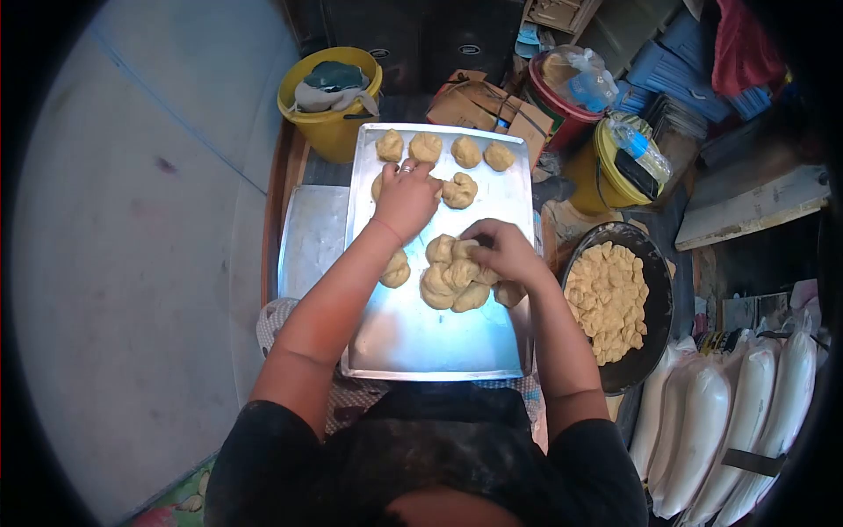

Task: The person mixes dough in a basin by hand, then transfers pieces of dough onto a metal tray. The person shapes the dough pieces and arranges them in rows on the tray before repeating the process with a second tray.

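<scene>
Dough clump (452, 281) lies on the aluminium tray (439, 347), directly beneath the fingers of the right hand (507, 253). These fingers are curled tight and pinch one lump at the clump's upper edge. The dough looks soft, light and tacky and is likely to deform under pressure, so take each lump low around its sides with a loose grip. The fingers of the left hand (406, 200) lie bent, palm down, over a placed piece; whether they grip it cannot be told. Shaped dough balls (465, 151) sit just beyond those fingertips.
</scene>
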Available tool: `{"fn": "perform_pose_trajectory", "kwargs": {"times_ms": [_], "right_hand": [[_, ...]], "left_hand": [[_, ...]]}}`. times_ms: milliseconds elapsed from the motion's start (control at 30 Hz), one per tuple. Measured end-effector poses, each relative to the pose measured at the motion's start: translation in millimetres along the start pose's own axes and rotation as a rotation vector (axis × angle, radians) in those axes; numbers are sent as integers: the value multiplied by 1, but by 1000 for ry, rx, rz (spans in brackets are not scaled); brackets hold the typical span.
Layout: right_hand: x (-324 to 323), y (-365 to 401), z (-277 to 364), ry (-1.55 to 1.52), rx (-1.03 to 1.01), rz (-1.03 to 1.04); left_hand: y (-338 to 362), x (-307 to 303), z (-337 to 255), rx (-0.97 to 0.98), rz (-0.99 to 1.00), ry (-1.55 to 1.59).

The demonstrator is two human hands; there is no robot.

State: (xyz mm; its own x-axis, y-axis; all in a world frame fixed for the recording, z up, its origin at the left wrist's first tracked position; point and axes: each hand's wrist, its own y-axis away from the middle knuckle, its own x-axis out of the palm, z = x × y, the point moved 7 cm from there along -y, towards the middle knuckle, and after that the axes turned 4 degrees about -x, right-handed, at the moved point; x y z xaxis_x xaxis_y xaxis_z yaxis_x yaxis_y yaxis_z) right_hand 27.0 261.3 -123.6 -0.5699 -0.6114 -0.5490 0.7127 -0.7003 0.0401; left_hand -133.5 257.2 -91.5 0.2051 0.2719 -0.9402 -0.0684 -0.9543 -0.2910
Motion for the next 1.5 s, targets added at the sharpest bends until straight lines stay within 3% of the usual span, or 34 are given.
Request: {"fn": "perform_pose_trajectory", "kwargs": {"times_ms": [67,167,300,333,367,433,567,633,667,767,833,867,933,1000,1033,1100,1233,1300,1367,1400,1433,1500], "right_hand": [[-19,3,-12,-221,73,-168],[-33,11,-10,-87,117,-258],[-22,8,-16,-47,-33,-209],[-33,10,-17,-40,77,-275],[-36,5,-17,-40,72,-276],[-62,1,-20,-99,84,-586],[-61,-20,-44,99,210,-559],[-59,-22,-25,438,-107,-743],[-53,-26,-42,392,15,-596],[-31,-27,-44,577,47,-461],[-30,-30,-44,624,83,-385],[-32,-29,-45,680,124,-359],[-39,-20,-23,733,155,-340],[-48,11,7,540,-9,-528],[-42,21,1,536,-10,-518],[-10,33,-21,362,32,-141],[-16,50,2,213,-44,-327],[-35,45,15,68,77,-599],[-31,22,33,-109,-125,-700],[-22,6,44,-167,-192,-669],[-10,-9,50,-190,-135,-557],[23,-33,54,80,-142,-326]], "left_hand": [[-8,6,-9,24,19,79],[-17,22,-20,27,159,73],[-28,33,-32,9,301,70],[-29,34,-32,-13,347,63],[-27,35,-32,-14,344,59],[-23,19,-34,39,-14,17],[-24,28,-26,24,15,163],[-27,30,-25,-24,271,50],[-28,29,-23,-31,270,49],[-21,36,-27,34,286,-35],[-14,20,-27,94,47,-45],[-4,19,-24,91,42,-46],[23,-22,-13,-118,-51,204],[58,-45,1,-377,101,257],[78,-39,8,-386,105,256],[111,-29,13,-297,34,320],[140,-33,12,-309,122,400],[143,-45,18,-308,61,562],[144,-45,38,-369,7,671],[141,-46,49,-430,-40,778],[136,-47,51,-428,-41,777],[132,-52,71,-684,-245,973]]}}
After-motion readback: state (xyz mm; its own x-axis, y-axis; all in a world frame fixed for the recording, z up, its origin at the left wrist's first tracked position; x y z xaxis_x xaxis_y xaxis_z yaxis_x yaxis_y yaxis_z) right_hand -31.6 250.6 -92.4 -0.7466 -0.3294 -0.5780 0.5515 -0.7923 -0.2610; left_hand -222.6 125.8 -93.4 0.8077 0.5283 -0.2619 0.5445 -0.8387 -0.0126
